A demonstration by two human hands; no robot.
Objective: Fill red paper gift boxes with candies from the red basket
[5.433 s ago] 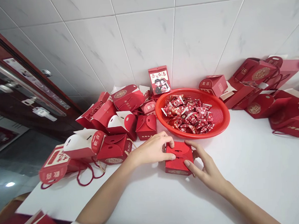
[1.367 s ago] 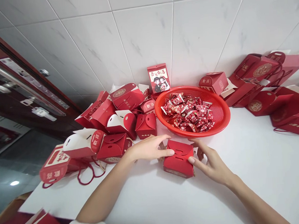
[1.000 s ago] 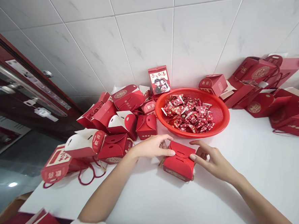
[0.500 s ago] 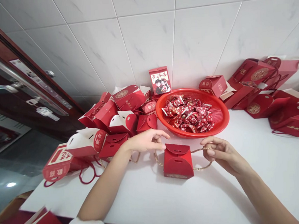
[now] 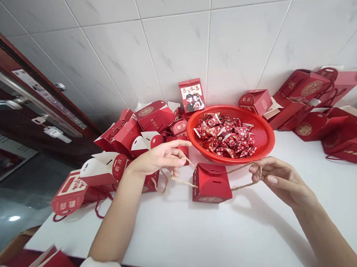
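A small red gift box (image 5: 211, 190) with slotted top flaps sits on the white table between my hands. Twisted gold cord handles come out of its two sides. My left hand (image 5: 168, 156) pinches the left cord handle (image 5: 183, 181) between thumb and fingers, its index finger stretched out. On the other side my right hand (image 5: 279, 179) has its fingers closed round the right cord handle (image 5: 244, 186). Both cords are drawn outward from the box. Right behind the box stands a red plastic basket (image 5: 266, 140) with several red wrapped candies (image 5: 227, 136) in it.
Several red gift boxes (image 5: 155, 117) crowd the left of the white table (image 5: 173, 238); more red boxes (image 5: 309, 125) stand at the right. A small box with a cartoon couple (image 5: 192, 96) leans on the tiled wall. A door with keys (image 5: 56, 133) is at the left.
My left hand has moved left and taken hold of the left cord. My right hand has shifted right, pulling its cord straighter. The box sits slightly farther from me.
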